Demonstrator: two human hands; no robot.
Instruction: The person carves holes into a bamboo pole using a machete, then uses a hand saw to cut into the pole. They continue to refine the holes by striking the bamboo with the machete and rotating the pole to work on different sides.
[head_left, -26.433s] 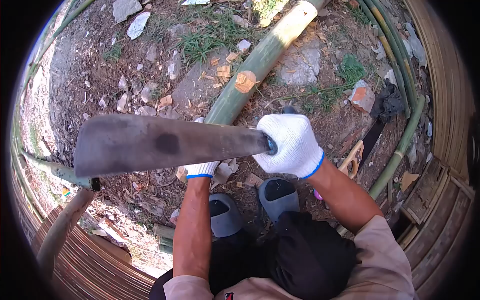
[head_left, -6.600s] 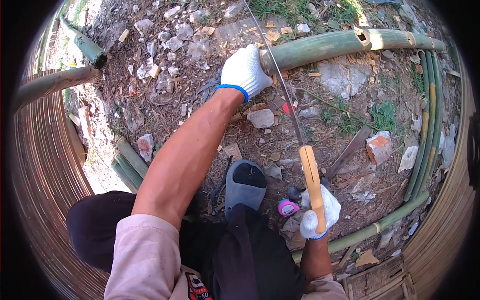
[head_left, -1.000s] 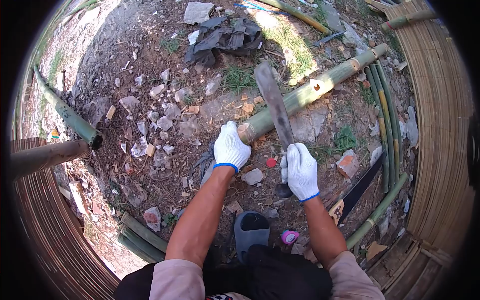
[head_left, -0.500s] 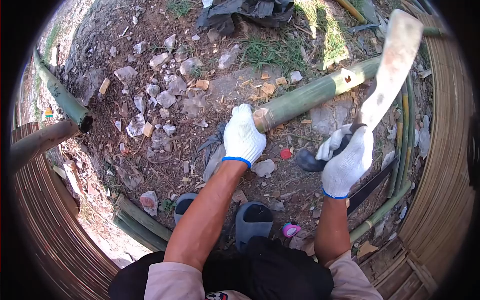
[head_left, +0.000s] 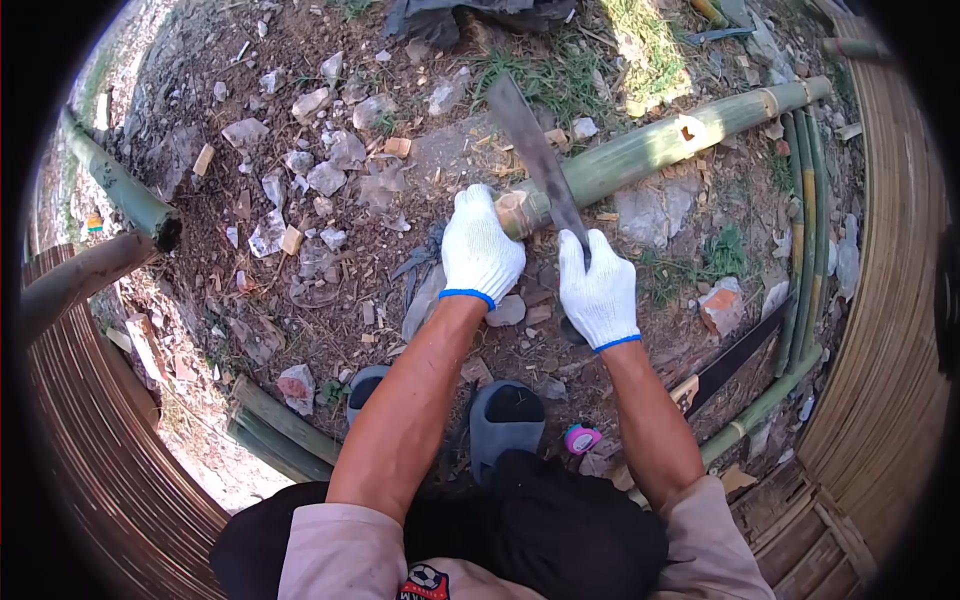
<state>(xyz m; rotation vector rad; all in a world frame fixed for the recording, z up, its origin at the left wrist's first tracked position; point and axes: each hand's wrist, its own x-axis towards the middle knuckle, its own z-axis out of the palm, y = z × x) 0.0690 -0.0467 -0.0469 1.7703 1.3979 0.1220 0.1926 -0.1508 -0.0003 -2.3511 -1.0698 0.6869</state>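
A thick green bamboo pole (head_left: 640, 155) lies slanting over the ground, with a notch cut through its wall partway along. My left hand (head_left: 483, 245), in a white knitted glove with a blue cuff, grips the pole's near end. Gloved the same way, my right hand (head_left: 598, 290) is closed round the handle of a machete (head_left: 540, 155). Most of that handle is hidden by the glove. The machete's dark blade crosses over the pole close to its near end, its tip pointing up and away from me.
A handsaw (head_left: 735, 355) and thin bamboo poles (head_left: 805, 240) lie at the right. Stones (head_left: 325, 178) and wood chips litter the soil. Near my sandals (head_left: 507, 430) is a pink tape measure (head_left: 580, 438). Stacked slats (head_left: 100, 430) stand at the left, and a hollow bamboo (head_left: 125, 190) lies behind them.
My right hand has swung the machete down and left, from raised at the right to across the pole near its end. My left hand stays on the pole.
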